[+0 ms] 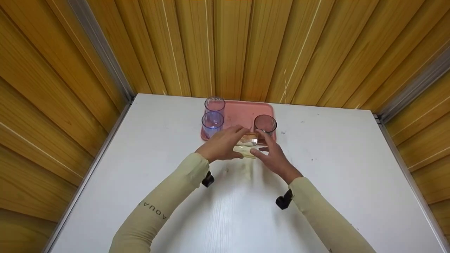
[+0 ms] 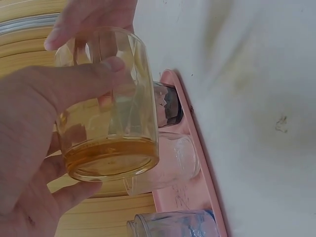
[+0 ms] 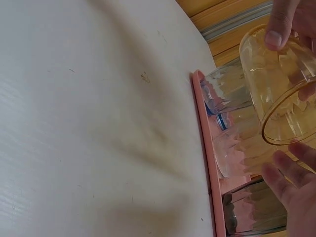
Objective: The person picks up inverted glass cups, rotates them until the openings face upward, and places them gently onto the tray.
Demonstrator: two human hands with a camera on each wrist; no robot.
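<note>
My left hand (image 1: 222, 143) grips an amber-tinted glass (image 2: 108, 113), its thumb pressed along the side. The glass is tilted in the air at the tray's near edge, with its thick amber base showing in the left wrist view. Across from it, my right hand (image 1: 276, 159) has its fingers spread by the rim (image 3: 281, 111); whether they touch it is hard to tell. Behind the hands lies a pink tray (image 1: 242, 109). It carries a grey glass (image 1: 265, 123) on the right, a blue glass (image 1: 212, 123) on the left and a clear glass (image 2: 180, 160) between them.
A second bluish glass (image 1: 214, 104) stands at the tray's back left corner. The tray lies on a white table (image 1: 334, 168), near its far edge. Wood-patterned panels (image 1: 228, 45) rise behind and at both sides, with metal posts (image 1: 102, 49) at the corners.
</note>
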